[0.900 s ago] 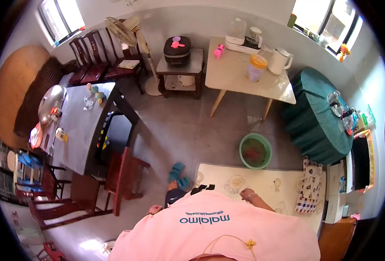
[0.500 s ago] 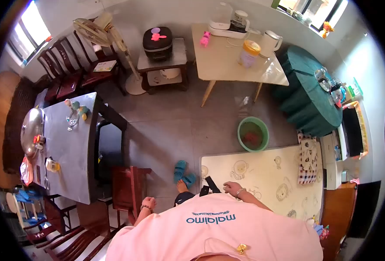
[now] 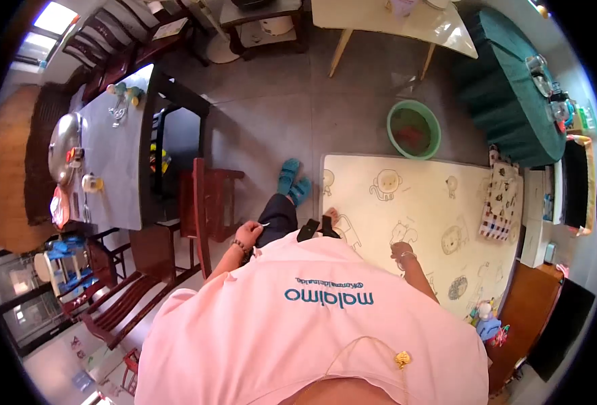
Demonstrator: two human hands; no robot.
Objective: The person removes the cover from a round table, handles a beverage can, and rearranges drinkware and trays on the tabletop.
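Observation:
My left hand (image 3: pixel 248 235), wearing a dark beaded bracelet (image 3: pixel 239 244), is closed beside my dark trouser leg (image 3: pixel 278 217). A small thin white thing (image 3: pixel 264 224) sticks out at its fingertips; I cannot make out its kind. My right hand (image 3: pixel 401 252), with a light bangle (image 3: pixel 408 255) at the wrist, hangs above the cream play mat (image 3: pixel 413 177). Its fingers are curled and nothing shows in them. One bare foot (image 3: pixel 331 215) rests at the mat's left edge. Teal slippers (image 3: pixel 288 174) lie on the floor ahead, close to the trouser leg.
A green basin (image 3: pixel 413 154) holding water and something reddish stands beyond the mat. To the left are a red wooden chair (image 3: pixel 200 202) and a grey table (image 3: pixel 113 182). A patterned cloth (image 3: pixel 501 196) lies on the mat's right side. A green-covered table (image 3: pixel 507 81) stands back right.
The view has tipped downward and the room sits higher in it. My bare foot is now at the mat's edge. Both hands are further out from my body, and a white thing shows at my left fingertips.

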